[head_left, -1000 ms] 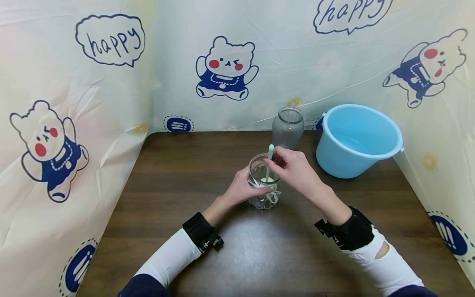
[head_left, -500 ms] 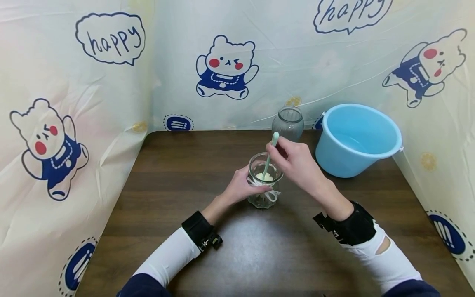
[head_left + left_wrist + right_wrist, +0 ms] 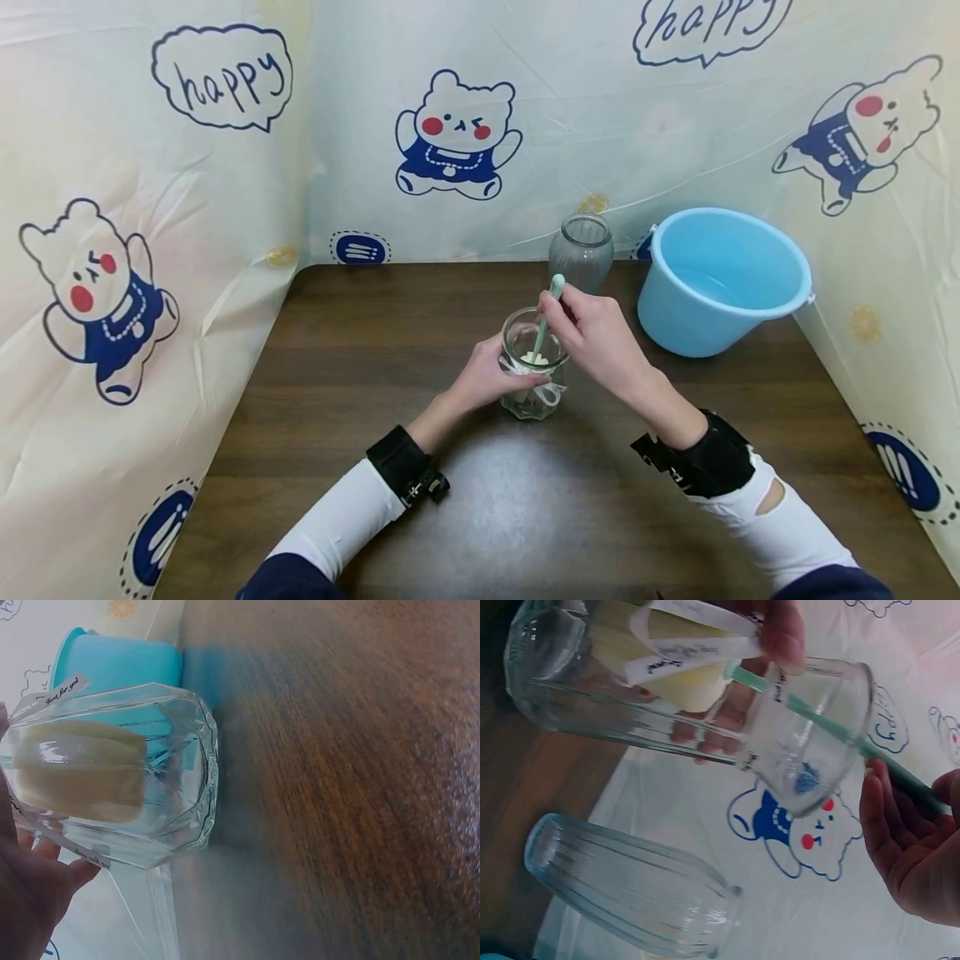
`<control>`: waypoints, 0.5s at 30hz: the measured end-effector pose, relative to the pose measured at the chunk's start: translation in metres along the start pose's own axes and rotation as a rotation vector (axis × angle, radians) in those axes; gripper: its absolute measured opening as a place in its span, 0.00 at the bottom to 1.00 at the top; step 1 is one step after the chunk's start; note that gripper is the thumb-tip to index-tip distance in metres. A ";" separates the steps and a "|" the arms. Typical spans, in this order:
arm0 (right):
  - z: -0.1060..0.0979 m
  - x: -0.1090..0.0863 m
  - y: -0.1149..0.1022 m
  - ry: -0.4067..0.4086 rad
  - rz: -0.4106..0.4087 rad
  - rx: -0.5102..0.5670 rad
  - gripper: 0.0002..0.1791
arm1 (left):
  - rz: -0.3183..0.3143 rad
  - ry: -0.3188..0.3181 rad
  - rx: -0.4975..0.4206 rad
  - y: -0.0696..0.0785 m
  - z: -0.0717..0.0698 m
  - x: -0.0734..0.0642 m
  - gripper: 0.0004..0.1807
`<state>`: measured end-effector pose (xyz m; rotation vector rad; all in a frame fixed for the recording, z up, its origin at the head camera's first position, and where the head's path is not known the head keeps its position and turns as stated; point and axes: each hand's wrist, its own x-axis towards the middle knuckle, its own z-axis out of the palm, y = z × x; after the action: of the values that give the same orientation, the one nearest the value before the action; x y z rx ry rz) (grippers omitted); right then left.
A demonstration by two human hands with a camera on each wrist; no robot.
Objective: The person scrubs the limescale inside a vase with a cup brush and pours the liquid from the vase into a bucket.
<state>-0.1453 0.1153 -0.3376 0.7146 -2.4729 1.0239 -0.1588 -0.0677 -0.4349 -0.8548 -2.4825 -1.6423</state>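
A clear glass jar [image 3: 531, 407] with a lettered white ribbon [image 3: 550, 393] tied round it stands upright in front of me. My left hand [image 3: 491, 372] grips it round the neck from the left. Inside sits the pale yellow sponge head [image 3: 79, 772] of a bottle brush, whose green handle [image 3: 550, 308] slants up out of the mouth to the right. My right hand [image 3: 598, 333] pinches that handle above the rim, thumb against fingers. In the right wrist view, the handle [image 3: 825, 724] runs down through the neck to the sponge. The left fingers are partly hidden behind the jar.
A second, taller glass vase [image 3: 581, 254] stands behind my right hand at the table's back edge. To its right is a light blue bucket [image 3: 693, 321]. Printed cloth [image 3: 465, 50] hangs round the back and sides of the brown wooden table [image 3: 360, 350].
My right hand and the brush rose and the handle leaned further right, then they sank slightly. The sponge shows higher in the jar than at first. My left hand keeps its hold.
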 end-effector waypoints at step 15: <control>-0.002 0.007 -0.007 -0.015 -0.064 0.013 0.12 | -0.004 -0.010 0.004 -0.028 0.006 0.004 0.38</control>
<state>-0.1466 0.1104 -0.3283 0.8030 -2.4419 1.0155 -0.1733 -0.0686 -0.4599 -0.8601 -2.4953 -1.6375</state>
